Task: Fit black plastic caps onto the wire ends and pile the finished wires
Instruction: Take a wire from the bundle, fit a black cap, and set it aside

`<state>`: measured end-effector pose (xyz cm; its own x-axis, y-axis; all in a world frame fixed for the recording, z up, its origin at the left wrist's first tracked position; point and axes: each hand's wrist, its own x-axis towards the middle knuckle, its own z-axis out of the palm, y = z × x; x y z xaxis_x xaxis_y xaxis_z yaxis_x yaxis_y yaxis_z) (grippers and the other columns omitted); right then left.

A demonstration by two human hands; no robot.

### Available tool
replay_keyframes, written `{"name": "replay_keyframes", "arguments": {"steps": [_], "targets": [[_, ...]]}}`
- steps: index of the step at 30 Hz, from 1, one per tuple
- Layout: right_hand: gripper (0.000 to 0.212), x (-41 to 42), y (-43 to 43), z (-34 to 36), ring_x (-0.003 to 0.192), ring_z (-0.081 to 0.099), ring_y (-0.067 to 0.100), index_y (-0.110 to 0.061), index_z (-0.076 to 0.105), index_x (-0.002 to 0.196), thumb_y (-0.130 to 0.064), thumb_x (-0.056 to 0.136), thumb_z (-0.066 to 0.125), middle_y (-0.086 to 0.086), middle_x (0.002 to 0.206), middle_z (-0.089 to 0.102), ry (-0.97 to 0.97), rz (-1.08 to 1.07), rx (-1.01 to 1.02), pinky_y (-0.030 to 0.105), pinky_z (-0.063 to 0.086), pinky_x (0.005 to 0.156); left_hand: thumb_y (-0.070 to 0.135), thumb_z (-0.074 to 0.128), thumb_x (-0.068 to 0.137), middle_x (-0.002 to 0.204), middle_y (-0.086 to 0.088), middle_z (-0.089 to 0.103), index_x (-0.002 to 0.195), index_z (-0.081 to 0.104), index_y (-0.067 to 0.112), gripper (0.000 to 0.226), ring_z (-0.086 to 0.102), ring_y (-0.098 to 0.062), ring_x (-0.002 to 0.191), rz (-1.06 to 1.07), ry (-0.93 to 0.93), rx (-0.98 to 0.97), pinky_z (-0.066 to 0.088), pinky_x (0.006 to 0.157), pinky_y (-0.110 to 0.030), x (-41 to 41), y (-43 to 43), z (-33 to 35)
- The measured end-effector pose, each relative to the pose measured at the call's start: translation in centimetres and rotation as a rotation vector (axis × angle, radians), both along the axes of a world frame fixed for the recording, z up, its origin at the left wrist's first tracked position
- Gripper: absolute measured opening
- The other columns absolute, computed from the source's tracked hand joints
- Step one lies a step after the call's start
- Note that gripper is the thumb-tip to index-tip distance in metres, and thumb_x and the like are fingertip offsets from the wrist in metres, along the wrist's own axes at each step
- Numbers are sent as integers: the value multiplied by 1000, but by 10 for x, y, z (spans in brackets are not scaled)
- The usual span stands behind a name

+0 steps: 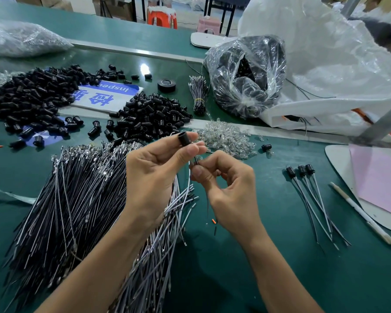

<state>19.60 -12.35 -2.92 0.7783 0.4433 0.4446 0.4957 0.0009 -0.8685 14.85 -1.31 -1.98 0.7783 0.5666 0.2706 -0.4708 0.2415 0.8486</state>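
Observation:
My left hand (158,168) pinches a black plastic cap (184,138) between thumb and fingertips, held above the table. Just below it, my right hand (226,188) pinches the ends of a thin black and white wire pair (192,164), which hangs down between the hands. A large fan of loose black and white wires (77,199) lies under my left forearm. Three finished wires with caps (307,195) lie side by side to the right. Loose black caps form a pile (151,116) behind my hands and a bigger heap (32,96) at the far left.
A heap of small clear parts (226,137) sits right behind my hands. A clear bag of black parts (246,77), a tied wire bundle (199,96), a tape roll (166,85) and a big white sack (325,64) stand at the back. A white pen (363,215) and pink paper (379,177) lie at right.

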Motion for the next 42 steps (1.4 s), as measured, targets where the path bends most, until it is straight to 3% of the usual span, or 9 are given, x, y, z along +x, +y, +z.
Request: {"name": "replay_keyframes", "arguments": {"steps": [6,11,14,17,21,26,34,38,42], "targets": [[14,1,-6,3,60,60,6,-18,67,79,-7,87,69,-10,65,67,63,43,-25,26,50,61,17,71,69,76,-6,75,83,78,15,15,73,-14,74,-34,22,-83,56,70,-21,3,-2,0],[18,9,-18,10,56,64,14,-8,70,95,-17,96,54,4,72,72,343,475,-9,24,51,53,17,66,74,68,-2,72,86,76,13,17,68,-11,62,-62,78,-254,54,60,-19,3,7,-3],[22,27,-20,3,62,68,14,-13,70,89,-21,98,52,1,74,73,233,87,-7,23,53,57,14,64,77,65,-2,68,97,72,10,21,59,-8,48,-137,251,-191,51,49,-17,4,7,-10],[26,52,-28,-12,81,69,14,-12,73,97,2,97,51,1,86,74,-36,-351,-344,28,54,77,5,60,88,71,-5,68,107,69,12,22,57,-10,50,-225,442,-35,50,48,-18,5,8,-20],[55,66,-28,-29,115,53,24,-12,68,120,18,80,44,5,119,67,-143,-394,-683,26,41,99,2,59,92,84,-6,76,111,66,9,22,61,-9,53,-274,529,98,48,47,-17,6,9,-26],[40,77,-34,-40,123,44,26,-11,58,131,-1,92,55,6,131,59,-114,-482,-847,27,31,103,5,62,90,89,-6,76,103,67,5,14,65,-10,56,-270,518,119,48,46,-16,4,9,-25],[14,78,-33,-40,102,54,24,-9,70,101,-9,95,57,8,102,65,-80,-469,-774,29,41,82,12,63,89,90,-7,76,100,69,8,13,62,-11,52,-256,448,95,43,43,-16,6,5,-23],[17,66,-29,-27,65,53,3,-16,73,95,-6,94,59,-4,78,66,-6,-305,-381,12,39,61,11,66,87,91,-5,77,108,61,4,24,69,-16,58,-265,444,126,45,43,-18,7,4,-24],[13,54,-24,-16,58,56,14,-17,69,91,-6,92,64,0,75,69,177,-112,-131,25,50,60,10,66,85,90,-6,77,106,59,0,25,74,-22,74,-290,426,121,53,49,-22,7,3,-24]]}}
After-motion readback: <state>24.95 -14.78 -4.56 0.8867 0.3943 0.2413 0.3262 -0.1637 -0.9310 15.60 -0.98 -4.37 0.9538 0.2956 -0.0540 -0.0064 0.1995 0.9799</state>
